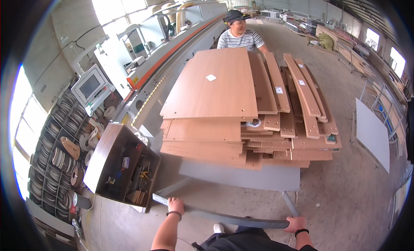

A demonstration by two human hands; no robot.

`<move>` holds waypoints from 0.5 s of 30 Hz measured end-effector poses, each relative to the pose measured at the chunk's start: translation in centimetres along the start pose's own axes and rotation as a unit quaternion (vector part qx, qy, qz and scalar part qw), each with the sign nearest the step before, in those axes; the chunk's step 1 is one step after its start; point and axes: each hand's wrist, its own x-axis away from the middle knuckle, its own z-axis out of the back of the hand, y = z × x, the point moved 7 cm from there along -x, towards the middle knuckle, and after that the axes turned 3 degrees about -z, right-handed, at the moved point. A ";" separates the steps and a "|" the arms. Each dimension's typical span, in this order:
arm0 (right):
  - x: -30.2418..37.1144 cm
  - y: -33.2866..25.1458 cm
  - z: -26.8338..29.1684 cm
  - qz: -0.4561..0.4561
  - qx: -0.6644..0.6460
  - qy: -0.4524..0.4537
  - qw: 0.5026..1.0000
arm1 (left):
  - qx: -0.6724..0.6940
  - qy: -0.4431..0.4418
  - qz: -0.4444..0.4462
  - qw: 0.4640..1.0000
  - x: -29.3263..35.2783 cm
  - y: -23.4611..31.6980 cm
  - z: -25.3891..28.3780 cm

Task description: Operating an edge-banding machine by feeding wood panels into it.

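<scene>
Both of my hands grip a grey metal push bar that runs across in front of my body. My left hand is wrapped round it near its left end, and my right hand closes on its right end. The bar joins a cart whose pale grey deck shows under the load. Stacked on that deck are brown wood-grain panels, with one wide panel on top at the left. Narrower boards with drilled holes and white labels lie at the right.
Beyond the stack stands a person in a striped shirt and dark cap. To the left are a brown open cabinet with tools, a long machine with a control screen, and a rack of edging rolls. A white panel leans at the right.
</scene>
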 end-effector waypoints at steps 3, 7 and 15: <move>2.1 2.0 -2.3 0.011 0.012 0.022 1.000 | -0.001 -0.025 0.001 1.000 3.4 2.3 -1.6; 6.3 4.4 -2.4 0.046 -0.006 0.032 0.998 | 0.018 -0.044 0.017 0.999 10.2 3.3 -2.5; 8.6 10.7 -1.9 0.137 0.005 0.010 0.990 | -0.010 -0.105 0.059 0.993 17.5 9.2 -3.3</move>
